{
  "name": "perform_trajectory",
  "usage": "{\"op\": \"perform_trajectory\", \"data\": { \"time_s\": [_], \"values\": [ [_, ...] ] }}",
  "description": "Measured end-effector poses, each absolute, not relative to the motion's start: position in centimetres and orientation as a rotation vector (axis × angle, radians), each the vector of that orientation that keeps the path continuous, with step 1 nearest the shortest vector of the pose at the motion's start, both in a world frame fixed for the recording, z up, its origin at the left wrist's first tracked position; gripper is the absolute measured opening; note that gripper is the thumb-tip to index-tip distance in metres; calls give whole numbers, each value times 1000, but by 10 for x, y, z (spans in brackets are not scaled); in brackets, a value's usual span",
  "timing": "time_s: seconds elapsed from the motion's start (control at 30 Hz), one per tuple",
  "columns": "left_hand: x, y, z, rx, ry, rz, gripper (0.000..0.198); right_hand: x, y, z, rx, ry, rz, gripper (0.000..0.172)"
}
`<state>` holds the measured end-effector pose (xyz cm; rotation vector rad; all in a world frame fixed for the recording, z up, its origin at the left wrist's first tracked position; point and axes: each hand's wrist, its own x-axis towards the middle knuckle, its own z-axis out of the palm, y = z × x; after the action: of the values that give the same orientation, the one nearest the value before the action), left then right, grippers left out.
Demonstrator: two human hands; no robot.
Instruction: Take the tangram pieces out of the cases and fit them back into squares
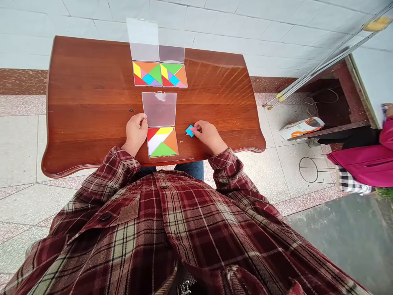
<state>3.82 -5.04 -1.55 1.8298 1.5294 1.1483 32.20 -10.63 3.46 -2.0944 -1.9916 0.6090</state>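
An open clear plastic case [162, 141] lies at the near edge of the wooden table [92, 102], its tray part-filled with red, yellow, orange and green tangram pieces and a white gap. My left hand [136, 132] is curled with its fingertips on the left edge of the case's lid [159, 108]. To the right of the case, my right hand [208, 134] pinches a pink piece [193, 129] that lies over a blue piece [189, 131] on the table.
Two more open cases with full tangram sets [147, 73] [173, 75] sit side by side at the table's far side. A person in pink [365, 159] sits at the right. A box [301, 128] and a wire stand [310, 169] are on the floor.
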Motion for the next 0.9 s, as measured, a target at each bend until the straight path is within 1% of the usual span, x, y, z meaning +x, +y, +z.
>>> {"op": "perform_trajectory", "data": {
  "time_s": [0.23,0.33,0.43,0.6,0.7,0.8,0.9],
  "values": [
    [37,-49,-17,1831,1533,1169,9,325,-107,42,-2253,-1947,383,22],
    [37,-49,-18,1825,1532,1172,9,320,-111,48,-2264,-1891,339,24],
    [37,-48,-18,1818,1539,1165,9,308,-116,52,-2176,-2000,392,24],
    [37,-49,-16,1828,1553,1137,9,290,-117,51,-2242,-2101,452,37],
    [37,-49,-16,1822,1539,1147,8,291,-115,48,-2232,-2086,476,41],
    [38,-49,-15,1815,1532,1148,8,290,-115,50,-2178,-2061,491,40],
    [39,-49,-15,1824,1550,1130,8,275,-116,56,-1936,-2214,572,32]
  ]
}}
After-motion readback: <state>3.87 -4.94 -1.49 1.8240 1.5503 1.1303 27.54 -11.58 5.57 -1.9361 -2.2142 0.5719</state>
